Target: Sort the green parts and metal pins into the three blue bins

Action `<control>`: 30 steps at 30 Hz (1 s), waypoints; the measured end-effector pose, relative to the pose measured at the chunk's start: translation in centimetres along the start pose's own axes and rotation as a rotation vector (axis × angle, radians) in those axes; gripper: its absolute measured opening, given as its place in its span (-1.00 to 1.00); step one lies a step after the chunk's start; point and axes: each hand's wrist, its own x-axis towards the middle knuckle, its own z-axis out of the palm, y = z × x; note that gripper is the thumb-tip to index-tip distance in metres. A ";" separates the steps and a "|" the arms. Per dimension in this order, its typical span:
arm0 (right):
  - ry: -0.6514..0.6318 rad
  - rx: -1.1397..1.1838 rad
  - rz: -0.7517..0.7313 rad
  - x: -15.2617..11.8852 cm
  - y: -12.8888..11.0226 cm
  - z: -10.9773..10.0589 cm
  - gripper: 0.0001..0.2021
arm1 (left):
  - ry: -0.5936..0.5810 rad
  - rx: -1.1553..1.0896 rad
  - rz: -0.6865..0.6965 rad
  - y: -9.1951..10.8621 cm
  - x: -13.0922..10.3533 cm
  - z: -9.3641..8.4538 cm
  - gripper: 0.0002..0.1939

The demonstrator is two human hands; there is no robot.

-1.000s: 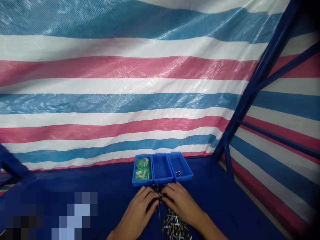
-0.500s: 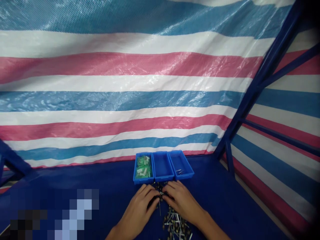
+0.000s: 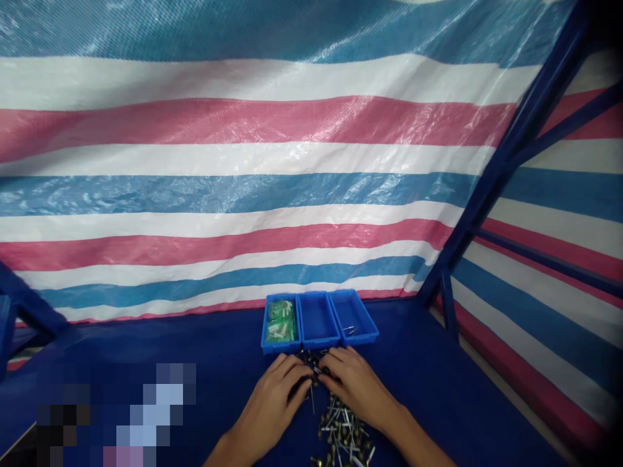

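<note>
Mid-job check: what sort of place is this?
Probably a makeshift workshop booth, judging by the striped plastic sheet hung as a wall, the dark blue frame at the right, and the blue table bearing three trays and a pile of small parts.

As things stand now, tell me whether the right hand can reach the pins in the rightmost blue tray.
Likely yes: the right hand is just in front of the open-topped tray, and nothing visible shields the pins. That hand is busy at small dark parts, though.
</note>
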 end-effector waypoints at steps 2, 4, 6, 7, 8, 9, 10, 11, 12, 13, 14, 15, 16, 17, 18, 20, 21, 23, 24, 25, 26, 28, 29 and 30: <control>0.008 -0.002 0.002 0.0 0.1 0.0 -0.95 | 0.011 0.001 0.006 0.0 0.0 0.0 -0.80; 0.012 0.005 0.003 -0.1 0.2 -0.1 -0.96 | 0.027 0.002 0.008 0.0 0.0 0.0 -0.79; 0.014 0.012 0.004 -0.1 0.2 -0.1 -0.95 | 0.028 0.002 0.010 0.0 -0.1 0.0 -0.78; 0.014 0.012 0.005 -0.1 0.2 -0.2 -0.95 | 0.022 0.002 0.009 0.0 -0.1 0.0 -0.77; 0.014 0.010 0.004 -0.1 0.2 -0.2 -0.95 | 0.015 0.001 0.007 0.0 -0.1 0.0 -0.76; 0.014 0.007 0.003 -0.1 0.2 -0.2 -0.95 | 0.011 0.000 0.003 0.1 -0.1 0.0 -0.76; 0.015 0.006 0.003 -0.1 0.2 -0.2 -0.95 | 0.011 -0.001 -0.003 0.1 -0.1 0.0 -0.76; 0.016 0.005 0.004 -0.1 0.2 -0.2 -0.95 | 0.011 -0.004 -0.007 0.0 -0.1 0.0 -0.77; 0.019 0.005 0.005 -0.1 0.2 -0.2 -0.95 | 0.013 -0.006 -0.008 0.0 -0.1 0.0 -0.77; 0.021 0.004 0.005 -0.1 0.2 -0.2 -0.95 | 0.016 -0.006 -0.007 0.0 -0.1 0.1 -0.78; 0.023 0.002 0.005 -0.1 0.2 -0.2 -0.95 | 0.019 -0.004 -0.004 0.0 -0.1 0.1 -0.78; 0.023 -0.001 0.004 -0.1 0.2 -0.1 -0.95 | 0.020 -0.002 -0.002 0.0 -0.1 0.1 -0.78; 0.022 -0.002 0.004 -0.1 0.3 -0.1 -0.96 | 0.021 0.001 -0.002 0.0 -0.1 0.1 -0.77; 0.020 -0.001 0.004 -0.1 0.3 -0.1 -0.96 | 0.021 0.002 -0.002 0.0 -0.1 0.1 -0.77; 0.019 0.002 0.005 -0.1 0.3 0.0 -0.96 | 0.019 0.003 -0.004 0.0 -0.1 0.1 -0.77; 0.017 0.009 0.007 -0.1 0.4 0.1 -0.97 | 0.011 0.007 -0.003 0.0 -0.1 0.0 -0.77; 0.016 0.013 0.006 -0.1 0.4 0.1 -0.96 | 0.008 0.010 -0.001 0.0 0.0 -0.1 -0.77; 0.016 0.017 0.002 -0.1 0.5 0.1 -0.95 | 0.007 0.014 -0.001 0.1 0.0 -0.1 -0.76; 0.016 0.018 0.001 -0.1 0.5 0.2 -0.95 | 0.012 0.014 0.000 0.2 0.0 -0.1 -0.76; 0.017 0.018 0.000 -0.1 0.6 0.2 -0.95 | 0.017 0.014 0.002 0.2 0.0 -0.1 -0.76; 0.020 0.016 -0.001 -0.1 0.6 0.2 -0.95 | 0.021 0.013 0.007 0.2 0.0 -0.1 -0.77; 0.023 0.007 -0.006 -0.1 0.6 0.2 -0.93 | 0.024 0.012 0.014 0.3 0.0 -0.1 -0.79; 0.024 0.003 -0.009 -0.1 0.6 0.2 -0.92 | 0.023 0.010 0.013 0.3 0.0 -0.2 -0.80; 0.025 0.003 -0.011 -0.1 0.5 0.2 -0.91 | 0.019 0.008 0.007 0.4 0.0 -0.2 -0.80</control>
